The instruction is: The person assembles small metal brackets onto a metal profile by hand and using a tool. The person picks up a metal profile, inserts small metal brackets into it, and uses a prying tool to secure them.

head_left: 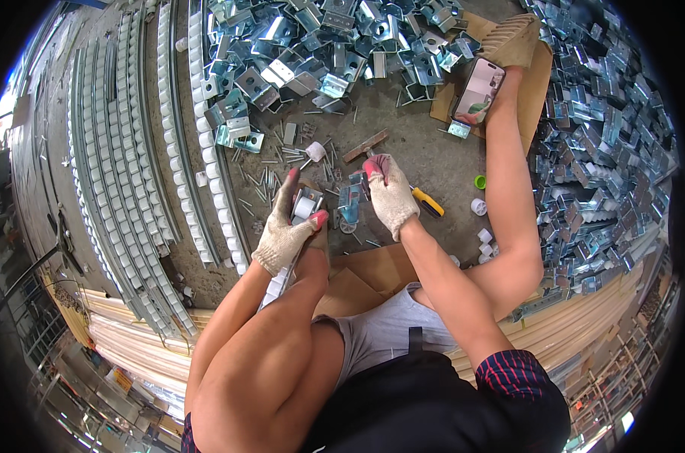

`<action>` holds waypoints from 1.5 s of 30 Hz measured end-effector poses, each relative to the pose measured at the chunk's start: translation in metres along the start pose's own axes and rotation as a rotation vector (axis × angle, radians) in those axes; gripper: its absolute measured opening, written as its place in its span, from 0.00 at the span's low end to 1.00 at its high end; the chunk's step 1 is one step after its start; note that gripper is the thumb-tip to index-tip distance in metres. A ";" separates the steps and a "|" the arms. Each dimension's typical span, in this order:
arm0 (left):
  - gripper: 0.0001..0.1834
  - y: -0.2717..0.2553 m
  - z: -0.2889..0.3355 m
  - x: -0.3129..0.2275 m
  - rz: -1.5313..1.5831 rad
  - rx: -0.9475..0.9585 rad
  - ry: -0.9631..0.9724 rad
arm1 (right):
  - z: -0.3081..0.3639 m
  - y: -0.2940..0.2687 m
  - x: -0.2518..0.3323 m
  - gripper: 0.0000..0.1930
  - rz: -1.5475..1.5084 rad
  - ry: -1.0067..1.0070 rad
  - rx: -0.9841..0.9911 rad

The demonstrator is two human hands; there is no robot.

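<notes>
My left hand, in a white work glove with red fingertips, grips the end of a metal roller rail. A white roller sits between the sides of that end, and the rail runs back along my left leg. My right hand, gloved the same way, is closed round a hammer, whose rusty head shows beyond the fist; its handle is mostly hidden. Between the hands, a blue-silver metal bracket lies on the floor. Just past my left fingertips is a loose white roller with a pin.
Heaped metal brackets lie ahead, with another large pile at right. Finished-looking roller rails line the left. Loose pins are scattered on the floor. A yellow-handled screwdriver lies right of my right hand; a phone rests by my right foot.
</notes>
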State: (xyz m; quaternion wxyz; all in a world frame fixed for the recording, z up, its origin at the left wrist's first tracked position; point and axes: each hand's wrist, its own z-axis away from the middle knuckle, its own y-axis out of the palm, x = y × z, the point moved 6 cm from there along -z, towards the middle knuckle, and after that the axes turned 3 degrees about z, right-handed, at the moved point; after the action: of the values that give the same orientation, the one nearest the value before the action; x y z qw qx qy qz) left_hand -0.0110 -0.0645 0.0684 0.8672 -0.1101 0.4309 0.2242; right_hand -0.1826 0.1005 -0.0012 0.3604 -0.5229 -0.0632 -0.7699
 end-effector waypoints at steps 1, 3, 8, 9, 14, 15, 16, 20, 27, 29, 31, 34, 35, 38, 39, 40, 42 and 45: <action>0.48 0.002 0.003 -0.005 0.050 -0.039 -0.024 | -0.001 0.001 0.000 0.08 -0.028 0.005 0.016; 0.48 0.000 0.002 -0.004 0.029 -0.036 -0.043 | -0.004 0.006 -0.005 0.10 -0.212 0.110 0.103; 0.45 0.003 0.006 -0.003 0.143 -0.036 -0.109 | 0.004 0.017 -0.011 0.11 -0.520 0.314 0.166; 0.44 0.003 0.007 -0.004 0.167 -0.041 -0.118 | 0.007 0.017 -0.012 0.11 -0.559 0.392 0.170; 0.41 0.002 0.006 -0.002 0.186 -0.050 -0.097 | 0.012 0.018 -0.010 0.13 -0.669 0.551 0.200; 0.41 0.002 0.005 -0.003 0.186 -0.047 -0.100 | 0.015 0.018 -0.004 0.13 -0.693 0.575 0.232; 0.42 0.002 0.005 -0.003 0.187 -0.042 -0.101 | 0.017 0.018 0.005 0.14 -0.718 0.597 0.261; 0.43 0.002 0.002 0.001 0.147 -0.038 -0.022 | 0.020 0.021 0.009 0.19 -0.865 0.617 0.371; 0.41 0.001 0.008 0.002 0.169 -0.098 -0.019 | 0.028 0.009 0.024 0.30 -0.814 0.628 0.402; 0.40 0.001 0.007 0.002 0.172 -0.096 -0.022 | 0.032 0.008 0.021 0.31 -0.843 0.656 0.372; 0.39 0.002 0.006 0.001 0.189 -0.087 -0.027 | 0.033 0.012 0.009 0.31 -0.892 0.696 0.383; 0.38 0.003 0.007 0.002 0.180 -0.109 -0.034 | 0.039 0.012 -0.001 0.28 -0.853 0.700 0.354; 0.39 0.003 0.006 0.001 0.176 -0.107 -0.019 | 0.041 0.012 0.000 0.26 -0.869 0.667 0.329; 0.40 0.005 0.006 -0.003 0.154 -0.096 -0.003 | 0.045 0.011 0.008 0.21 -0.927 0.589 0.313; 0.40 0.005 0.007 -0.006 0.141 -0.092 -0.017 | 0.045 0.007 0.013 0.20 -0.953 0.576 0.348; 0.40 0.005 0.008 -0.007 0.130 -0.091 -0.031 | 0.044 0.004 0.019 0.19 -0.977 0.563 0.386; 0.41 0.002 0.008 -0.005 0.096 -0.094 0.006 | 0.039 -0.004 0.032 0.18 -0.920 0.567 0.394; 0.40 0.003 0.009 -0.004 0.133 -0.081 0.001 | 0.025 -0.008 0.034 0.13 -0.785 0.478 0.348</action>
State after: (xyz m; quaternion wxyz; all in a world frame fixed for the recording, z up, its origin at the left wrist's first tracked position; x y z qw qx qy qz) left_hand -0.0086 -0.0602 0.0772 0.8450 -0.1163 0.4282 0.2984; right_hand -0.1748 0.1019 0.0413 0.1295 -0.2004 -0.2989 -0.9240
